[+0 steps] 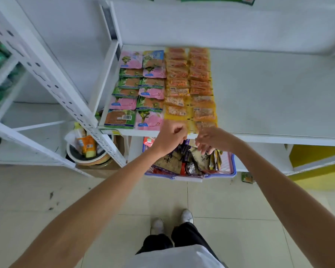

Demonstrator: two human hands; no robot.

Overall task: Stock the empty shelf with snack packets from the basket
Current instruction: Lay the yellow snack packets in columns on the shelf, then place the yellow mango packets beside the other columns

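Blue basket [233,163] lies beneath curled left hand [171,135] and drooping right hand [209,141].

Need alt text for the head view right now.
Two hands hover at the front edge of the shelf, above a blue basket of snack packets: left hand curled, right hand loose-fingered. Rows of pink, green and yellow packets cover the shelf's left part.

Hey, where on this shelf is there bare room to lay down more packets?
The stretch of shelf right of the yellow packets is bare, from the back wall to the front edge. The left end is crowded: pink and green packets fill it, yellow ones beside them. The left hand and right hand hover at the yellow columns' front edge.
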